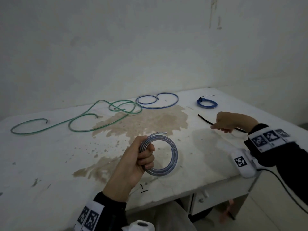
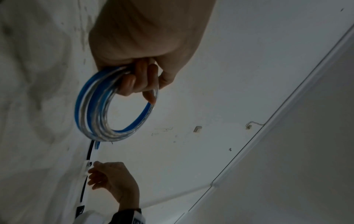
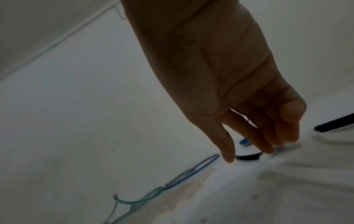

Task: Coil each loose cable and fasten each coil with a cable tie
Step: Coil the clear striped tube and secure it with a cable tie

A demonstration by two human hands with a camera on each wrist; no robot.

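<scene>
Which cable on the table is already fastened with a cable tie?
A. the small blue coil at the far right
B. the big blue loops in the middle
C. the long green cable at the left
A: the small blue coil lies wound tight with a black cable tie sticking out of it, while the green cable and the big blue loops lie loose.

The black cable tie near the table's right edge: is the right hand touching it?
Touching. In the head view the right hand has its fingers curled round the black cable tie, which sticks out on both sides.
</scene>
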